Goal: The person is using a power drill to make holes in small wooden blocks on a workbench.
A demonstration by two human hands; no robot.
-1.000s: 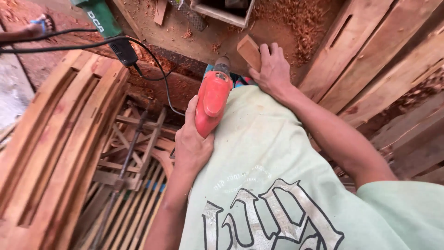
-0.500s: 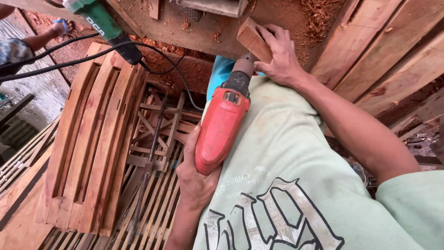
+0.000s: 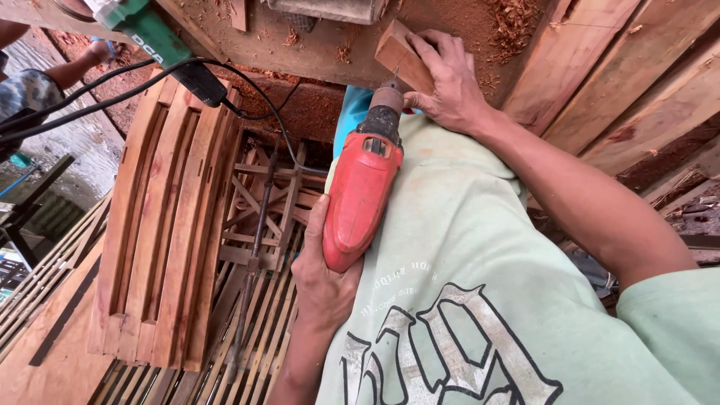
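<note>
Nearest, shirt [image 3: 480, 300]: pale green with a large dark and white print, filling the lower right of the head view.
Left hand [image 3: 324, 279]: fingers closed around the rear grip of the red power drill [image 3: 361, 196], held close against the shirt.
Drill: red body with a grey chuck at the top, lying tilted, nose pointing up and slightly right toward the wooden block [image 3: 401, 52]; the chuck sits just below the block, and the bit itself is too small to make out.
Right hand [image 3: 444, 79]: curled over the wooden block, fingers wrapped over its top and right side, pressing it against the workbench [image 3: 300, 45].
Wooden block: a short reddish piece, tilted, resting at the bench's front edge, just above the drill's nose.
Workbench: a brown board strewn with sawdust and curled shavings.
Green tool [image 3: 146, 34]: lies on the bench at the upper left, its black cable [image 3: 90, 105] trailing leftward.
Slatted wooden frames [image 3: 165, 225]: stacked upright on the left, below the bench; thinner lattice pieces lie beside them.
Planks [image 3: 622, 82]: leaning at the upper right, beyond the forearm.
Another person [image 3: 45, 75]: an arm and patterned sleeve at the far upper left, well apart.
</note>
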